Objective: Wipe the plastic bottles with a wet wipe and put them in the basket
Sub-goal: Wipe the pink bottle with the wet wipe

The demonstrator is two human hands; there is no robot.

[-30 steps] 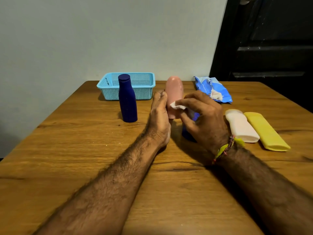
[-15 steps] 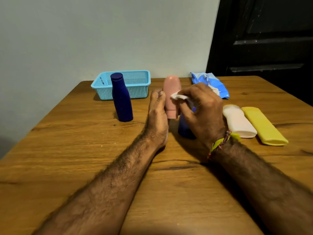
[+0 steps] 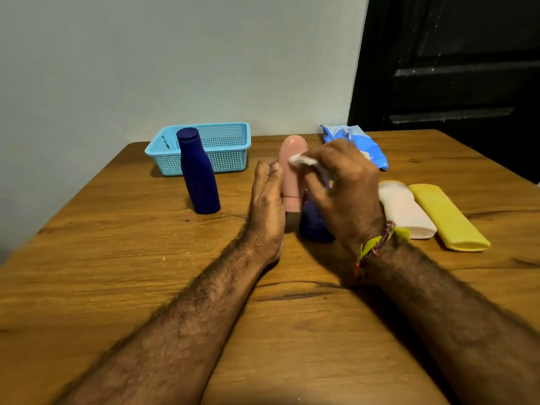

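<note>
1. The right hand (image 3: 342, 188) pinches a white wet wipe (image 3: 302, 161) between thumb and fingers. The wipe sits higher against the pink bottle (image 3: 292, 176) than a second ago, near its rounded top rather than mid-body; part of that shift may come from the head camera tilting.
2. The left hand (image 3: 267, 206) stands on edge on the tabletop (image 3: 146, 273), fingers together and straight, pressed flat to the pink bottle's 9 o'clock side as a brace rather than a wrapped grip. Its pose matches the earlier pictures.
3. The pink bottle stands upright between the two hands, cap end down. A dark blue bottle (image 3: 314, 226) just in front of it is mostly hidden by the right hand; whether the hand touches it I cannot tell.
4. My reading: the wiping stroke is climbing the pink bottle, so this bottle is still at the cleaning step and not ready to go into the basket.
5. Further out, a tall blue bottle (image 3: 198, 176) stands at 10 o'clock, in front of the light blue basket (image 3: 233, 133), which appears to hold no bottles.
6. At 3 o'clock a white bottle (image 3: 406, 210) and a yellow bottle (image 3: 447, 217) lie side by side, touching. The blue wipe packet (image 3: 371, 147) lies at 1 o'clock.
7. Judged from this, most of the task remains.
</note>
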